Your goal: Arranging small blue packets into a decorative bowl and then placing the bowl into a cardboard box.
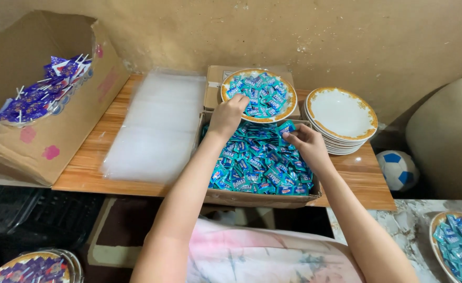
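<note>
Head view of a low wooden table (136, 181) set against an ochre wall. The landmark is an open cardboard box (262, 197) at the table's front edge, filled with small blue-and-teal candy sachets (257, 162). The left hand (228, 115) reaches past the box's far rim to a gold-rimmed plate (291, 99) heaped with the same sachets; its fingers are curled down onto the pile, and whether they pinch a sachet cannot be told. The right hand (307, 144) hovers over the box's right half, thumb and forefinger closed on a single sachet (287, 127) just above the heap. To the right of the box, touching distance from the filled plate, stands a stack of empty white plates (342, 118) with gold rims. To the left of the box lies a pile of clear plastic bags (157, 126). Farther left, a larger carton (47, 131) holds purple-wrapped sweets (42, 91). Right of the box, below the table, rests a blue-and-white ball (397, 169).
</note>
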